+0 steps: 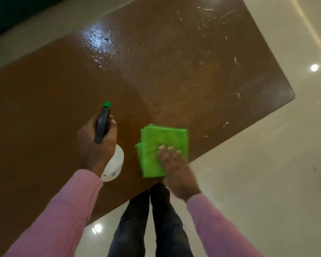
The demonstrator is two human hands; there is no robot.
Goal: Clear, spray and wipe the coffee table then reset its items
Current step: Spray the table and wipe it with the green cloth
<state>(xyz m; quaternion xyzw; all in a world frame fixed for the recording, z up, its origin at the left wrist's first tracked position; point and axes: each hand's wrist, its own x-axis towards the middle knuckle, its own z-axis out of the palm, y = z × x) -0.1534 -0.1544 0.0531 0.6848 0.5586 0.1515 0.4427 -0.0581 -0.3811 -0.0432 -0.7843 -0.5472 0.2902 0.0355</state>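
The brown coffee table (183, 75) fills most of the view, its top speckled with spray droplets and wet glare. My left hand (95, 143) grips a white spray bottle (114, 164) by its dark trigger head, green nozzle tip pointing away over the table. A folded green cloth (161, 140) lies flat near the table's near edge. My right hand (174, 167) rests on its lower right part, fingers laid flat on the fabric.
Glossy cream floor tiles (267, 173) surround the table on the right and near side. My legs in dark trousers (152, 219) stand right against the table's near edge. A dark strip (7, 13) lies at the far left corner.
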